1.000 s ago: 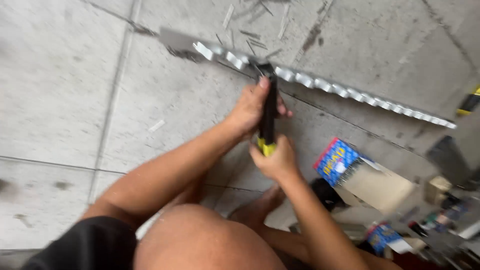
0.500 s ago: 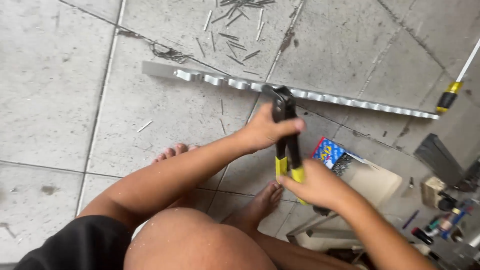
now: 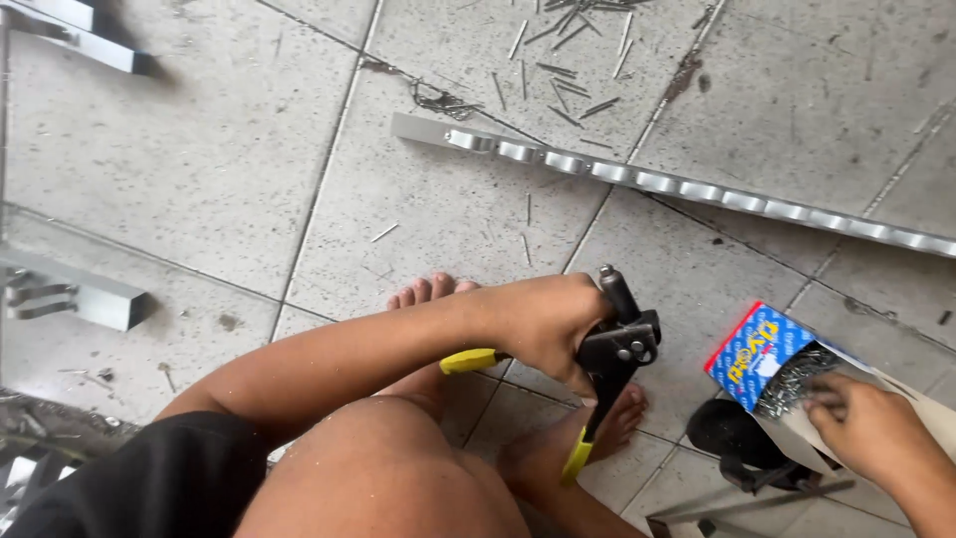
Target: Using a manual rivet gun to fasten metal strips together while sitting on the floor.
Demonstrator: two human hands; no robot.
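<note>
Reaching right hand (image 3: 864, 426) into the blue cardboard box of steel rivets (image 3: 775, 361), fingers curled among them.
I note left hand (image 3: 543, 324) clenched around the black yellow-handled rivet gun (image 3: 609, 351), nose pointing away, box to its right.

Even, soft daylight, faint shadows; the frame's edges look perhaps slightly blurred.

I see my left hand (image 3: 543, 324) closed around a black matt metal riveting tool with glossy yellow plastic grip ends (image 3: 609, 349). My right hand (image 3: 868, 430) touches a heap of small shiny metal rivets (image 3: 792, 377) inside a blue glossy cardboard box (image 3: 749, 357). The floor of pale grey tiles (image 3: 199, 169) looks matt and a little rough, with dirty joints. Near its far edge lies a long bright aluminium strip with polished round bumps (image 3: 677, 184). Thin dull metal pins (image 3: 568, 50) are scattered there. At the left edge I see a brushed silver metal profile (image 3: 80, 291).
</note>
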